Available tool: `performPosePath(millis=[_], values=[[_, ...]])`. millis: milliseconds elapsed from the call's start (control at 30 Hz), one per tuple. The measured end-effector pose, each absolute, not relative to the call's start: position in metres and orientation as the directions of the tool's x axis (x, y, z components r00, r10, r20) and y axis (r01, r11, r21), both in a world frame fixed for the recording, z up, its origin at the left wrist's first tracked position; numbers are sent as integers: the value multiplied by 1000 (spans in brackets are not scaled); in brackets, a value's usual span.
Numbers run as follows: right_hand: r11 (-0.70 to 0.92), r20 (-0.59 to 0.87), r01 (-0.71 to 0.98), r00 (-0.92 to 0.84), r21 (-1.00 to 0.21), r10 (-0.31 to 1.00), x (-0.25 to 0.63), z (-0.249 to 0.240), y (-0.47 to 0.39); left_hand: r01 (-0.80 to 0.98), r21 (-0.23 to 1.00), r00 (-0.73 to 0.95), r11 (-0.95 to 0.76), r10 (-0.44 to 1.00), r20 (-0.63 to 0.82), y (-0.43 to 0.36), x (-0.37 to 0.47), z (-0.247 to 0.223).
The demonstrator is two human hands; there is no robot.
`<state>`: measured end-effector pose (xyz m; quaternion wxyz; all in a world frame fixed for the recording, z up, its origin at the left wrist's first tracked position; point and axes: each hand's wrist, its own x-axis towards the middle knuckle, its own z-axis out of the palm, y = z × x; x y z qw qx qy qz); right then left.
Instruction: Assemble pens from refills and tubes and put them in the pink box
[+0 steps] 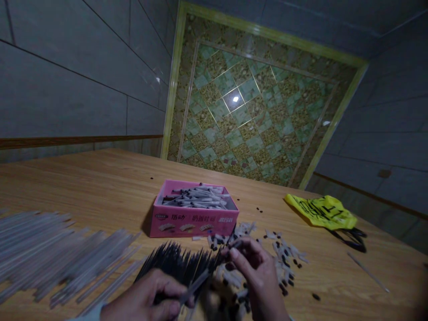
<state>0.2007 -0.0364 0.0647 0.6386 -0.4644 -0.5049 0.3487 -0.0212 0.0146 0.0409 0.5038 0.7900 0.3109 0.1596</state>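
My left hand is closed around a slim, greyish translucent tube, which slants up to the right. To its right, my right hand is raised with thumb and fingertips pinched together on a small dark piece; its exact kind is too blurred to tell. Between and behind the hands lies a dense bunch of thin black pointed sticks. Short translucent sleeves and small black caps are scattered around my right hand, which hides some of them.
A pink box filled with short tubes with dark ends stands behind the black sticks. Long clear tubes lie at left. A yellow bag with black straps and a thin stick rest on the wooden table at right.
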Motion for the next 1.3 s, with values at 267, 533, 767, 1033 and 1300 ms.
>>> performPosePath(millis=[267,533,767,1033,1300], values=[[218,340,757,5,-616,940,220,59,-27,162,965,729,-206,684,24,19,-18,41],[-27,78,994,35,-102,996,235,29,-21,187,934,690,-303,717,95,25,-19,45],[1,103,993,11,-121,995,227,28,-21,394,833,616,-388,784,74,18,-20,37],[93,128,351,77,-932,989,211,42,-23,439,551,639,-710,678,364,10,-16,38],[253,280,373,20,-893,960,205,52,-32,435,500,656,-749,644,394,9,-16,38]])
